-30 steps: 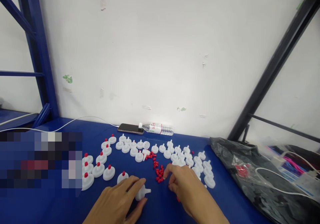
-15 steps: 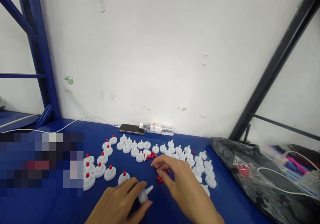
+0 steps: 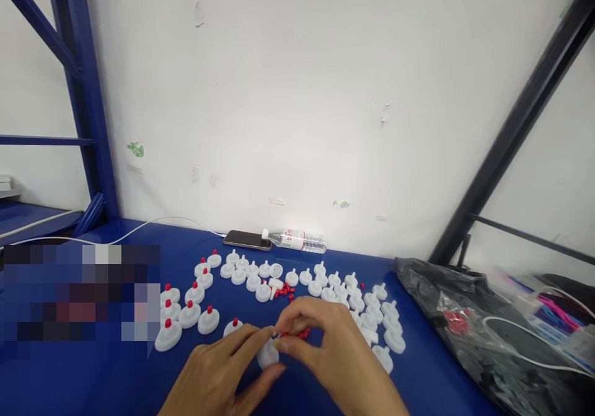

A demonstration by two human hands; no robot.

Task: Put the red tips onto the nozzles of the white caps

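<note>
My left hand (image 3: 227, 366) grips a white spouted cap (image 3: 268, 355) between thumb and fingers, just above the blue table. My right hand (image 3: 316, 335) pinches at the tip of that cap's spout. Its fingertips hide whatever is between them. Small red tips (image 3: 302, 334) lie loose behind the right fingers, with more red tips (image 3: 284, 291) farther back. White caps with red tips fitted, such as this capped one (image 3: 209, 320), stand to the left. Bare white spouted caps (image 3: 372, 314) cluster on the right, and more bare caps (image 3: 238, 275) stand at the back.
A phone (image 3: 247, 239) on a white cable and a clear water bottle (image 3: 297, 240) lie along the wall. At right is a black plastic bag (image 3: 432, 304), with a clear bag of red pieces (image 3: 456, 321) on it. Blue metal posts (image 3: 88, 93) rise at left.
My right hand has moved left from the loose red tips to the spout of the cap in my left hand. That cap has turned more upright. The view has shifted slightly.
</note>
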